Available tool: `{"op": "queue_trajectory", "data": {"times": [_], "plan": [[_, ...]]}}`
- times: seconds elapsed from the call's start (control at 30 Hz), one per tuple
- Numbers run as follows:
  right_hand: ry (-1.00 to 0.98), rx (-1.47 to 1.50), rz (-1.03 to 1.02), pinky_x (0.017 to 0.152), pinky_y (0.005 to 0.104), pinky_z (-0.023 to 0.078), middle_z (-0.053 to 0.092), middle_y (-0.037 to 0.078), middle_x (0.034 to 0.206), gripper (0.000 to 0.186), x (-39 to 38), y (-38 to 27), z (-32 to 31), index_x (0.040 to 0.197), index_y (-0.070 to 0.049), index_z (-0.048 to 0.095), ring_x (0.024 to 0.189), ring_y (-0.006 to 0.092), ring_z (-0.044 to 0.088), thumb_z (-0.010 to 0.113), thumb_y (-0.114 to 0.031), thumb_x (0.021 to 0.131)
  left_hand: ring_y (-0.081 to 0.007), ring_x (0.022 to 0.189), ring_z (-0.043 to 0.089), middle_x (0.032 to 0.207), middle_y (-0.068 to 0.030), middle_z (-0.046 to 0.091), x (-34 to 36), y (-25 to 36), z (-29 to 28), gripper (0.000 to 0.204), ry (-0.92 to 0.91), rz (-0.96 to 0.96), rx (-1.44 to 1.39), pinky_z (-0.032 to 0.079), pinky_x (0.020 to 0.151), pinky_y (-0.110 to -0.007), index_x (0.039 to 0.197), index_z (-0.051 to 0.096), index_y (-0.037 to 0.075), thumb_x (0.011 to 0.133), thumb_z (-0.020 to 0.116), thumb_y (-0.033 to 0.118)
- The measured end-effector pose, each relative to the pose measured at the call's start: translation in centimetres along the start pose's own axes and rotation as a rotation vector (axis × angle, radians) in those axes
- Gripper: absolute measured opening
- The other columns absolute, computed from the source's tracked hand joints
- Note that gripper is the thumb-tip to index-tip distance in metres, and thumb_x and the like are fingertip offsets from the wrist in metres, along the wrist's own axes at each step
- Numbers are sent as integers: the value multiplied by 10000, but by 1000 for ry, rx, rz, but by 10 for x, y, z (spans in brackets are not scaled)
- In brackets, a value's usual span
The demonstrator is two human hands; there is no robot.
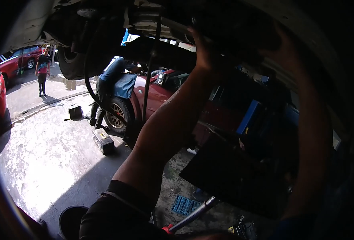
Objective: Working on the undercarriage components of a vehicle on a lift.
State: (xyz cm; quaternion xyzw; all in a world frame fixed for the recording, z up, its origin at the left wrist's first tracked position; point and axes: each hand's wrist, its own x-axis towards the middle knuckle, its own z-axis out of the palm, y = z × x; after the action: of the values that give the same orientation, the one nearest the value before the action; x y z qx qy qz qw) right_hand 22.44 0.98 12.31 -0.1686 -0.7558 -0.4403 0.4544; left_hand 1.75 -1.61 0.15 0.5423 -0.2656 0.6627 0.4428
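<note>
Both my arms reach up under a raised vehicle, whose dark underside (241, 24) fills the top of the view. My left hand (205, 56) is pressed against a dark part there, one digit pointing up along it and the other fingers lost in shadow. To its right, my right hand (285, 52) is at the same dark area, its digits apart around an edge. What the hands grip is too dark to make out. A thin upright rod (151, 64) and a curved black hose (88, 76) hang left of my left forearm.
A tyre (70, 64) hangs at upper left. Beyond, a person (109, 82) leans over a maroon vehicle (161, 94); another person (44, 70) stands farther off. Below are a toolbox (103, 140), black bucket (71, 220), blue socket tray (185, 205), and jack handle (195, 214).
</note>
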Motion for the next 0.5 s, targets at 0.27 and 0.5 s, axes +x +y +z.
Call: {"op": "queue_trajectory", "data": {"times": [0.27,0.5], "plan": [[67,-95,26,1098,395,367,441,177,1443,1062,-17,-16,9,1507,-127,267,1343,323,420,872,-294,650,-450,1439,80,1580,-162,68,4,-6,-40,1095,154,-11,-32,77,1087,-715,1534,124,238,707,316,929],[134,-93,-20,1056,442,409,470,199,1396,1092,-15,-10,17,1518,-215,217,1282,379,469,861,-372,651,-441,1442,79,1587,-142,77,13,-13,-48,1108,74,11,-92,54,1083,-725,1534,135,246,690,330,937]]}}
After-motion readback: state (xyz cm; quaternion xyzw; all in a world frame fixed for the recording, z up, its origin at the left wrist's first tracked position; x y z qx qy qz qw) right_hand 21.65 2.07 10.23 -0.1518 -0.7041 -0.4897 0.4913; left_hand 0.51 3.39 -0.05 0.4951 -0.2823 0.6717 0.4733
